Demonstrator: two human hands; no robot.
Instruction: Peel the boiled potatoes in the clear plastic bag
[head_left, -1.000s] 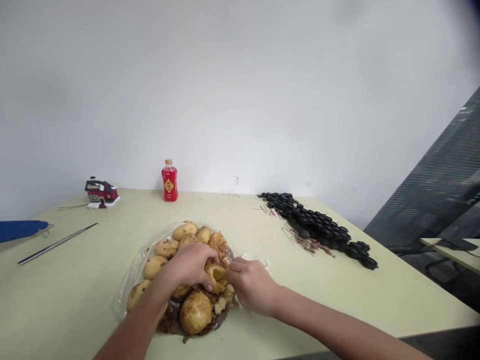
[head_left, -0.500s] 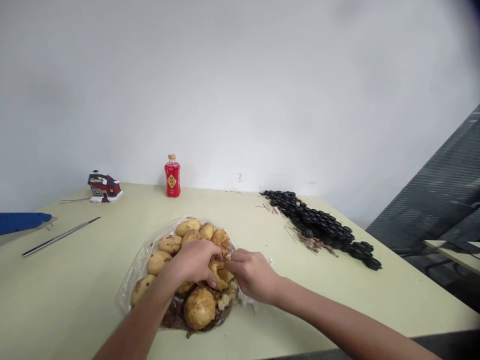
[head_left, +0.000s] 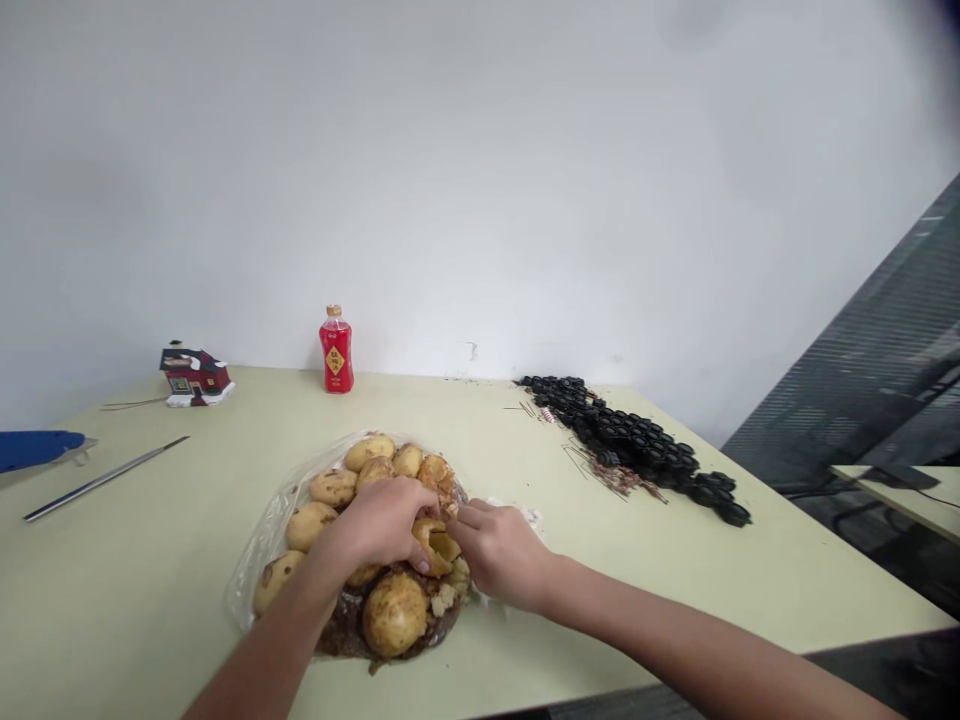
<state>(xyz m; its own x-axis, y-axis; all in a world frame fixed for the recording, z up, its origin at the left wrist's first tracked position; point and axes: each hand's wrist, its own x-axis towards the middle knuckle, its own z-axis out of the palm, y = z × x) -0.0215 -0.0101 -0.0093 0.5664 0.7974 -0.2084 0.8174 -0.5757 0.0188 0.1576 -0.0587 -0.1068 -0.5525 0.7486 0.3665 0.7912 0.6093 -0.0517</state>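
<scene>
Pale green bench (head_left: pixel 675 590) across the lower frame. On it, below centre, a clear plastic sheet (head_left: pixel 264 540) piled with boiled potatoes (head_left: pixel 394 612) and brown peelings. Left forearm up from the bottom edge, left hand (head_left: pixel 379 522) arched over the heap, fingers clamped around a half-peeled potato (head_left: pixel 435 543). Right forearm in from lower right, right hand (head_left: pixel 501 553) just beside it, fingers pinched at a strip of peel on that potato. Black parts (head_left: pixel 637 445) heaped at right; red bottle (head_left: pixel 336 349), toy house (head_left: pixel 192 374), metal rod (head_left: pixel 101 480) at left. Against half a second ago: both hands barely moved, same grip, view swung slightly right.
</scene>
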